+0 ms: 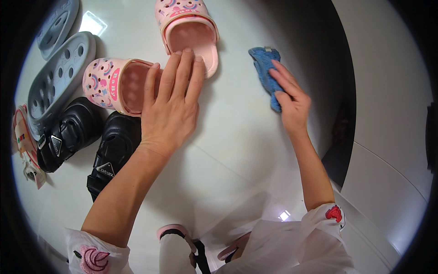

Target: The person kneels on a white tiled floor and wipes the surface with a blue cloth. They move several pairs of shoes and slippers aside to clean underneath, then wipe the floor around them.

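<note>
Two pink children's clogs with rainbow prints lie on the glossy tiled floor. One clog (99,84) has its toe to the left, and its heel is hidden behind my left hand (172,102). The fingers of that hand are extended over it and reach the heel part of the other clog (191,34), near the top; whether they grip either one, I cannot tell. On the right, my right hand (292,99) has its fingers and thumb on a bunched blue cloth (265,70), which rests on the floor.
Grey-blue perforated slippers (61,78) are at the upper left. Below them are black strapped shoes (114,150) beside my left forearm. Another light-coloured shoe (25,137) lies at the far left edge. A white panel (379,102) rises at the right, with a dark gap beside it.
</note>
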Demonstrator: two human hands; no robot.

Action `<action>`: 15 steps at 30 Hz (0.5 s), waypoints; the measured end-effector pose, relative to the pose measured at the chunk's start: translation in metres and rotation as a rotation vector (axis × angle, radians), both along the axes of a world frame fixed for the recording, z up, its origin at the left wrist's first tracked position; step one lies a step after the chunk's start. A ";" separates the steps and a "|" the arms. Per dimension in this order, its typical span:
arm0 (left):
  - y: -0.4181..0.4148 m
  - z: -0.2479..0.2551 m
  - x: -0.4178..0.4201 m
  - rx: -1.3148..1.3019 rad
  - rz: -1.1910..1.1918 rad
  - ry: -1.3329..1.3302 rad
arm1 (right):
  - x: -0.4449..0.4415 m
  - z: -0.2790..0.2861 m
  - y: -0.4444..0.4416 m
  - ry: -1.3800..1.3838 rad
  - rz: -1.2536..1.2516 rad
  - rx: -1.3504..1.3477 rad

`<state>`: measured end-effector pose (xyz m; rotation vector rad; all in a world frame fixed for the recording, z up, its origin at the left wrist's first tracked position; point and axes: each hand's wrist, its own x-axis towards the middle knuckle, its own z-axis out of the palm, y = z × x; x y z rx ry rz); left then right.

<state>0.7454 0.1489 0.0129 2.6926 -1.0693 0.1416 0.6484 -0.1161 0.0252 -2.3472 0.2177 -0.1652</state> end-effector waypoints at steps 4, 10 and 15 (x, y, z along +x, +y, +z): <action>0.000 0.000 0.000 0.034 0.002 -0.004 | -0.022 0.001 -0.086 -0.249 -0.732 0.236; 0.001 0.001 0.002 0.019 -0.003 0.030 | -0.035 -0.045 -0.261 0.007 -0.949 -0.468; 0.001 0.003 0.006 0.069 -0.007 -0.045 | 0.006 -0.078 -0.289 0.026 -0.927 -0.581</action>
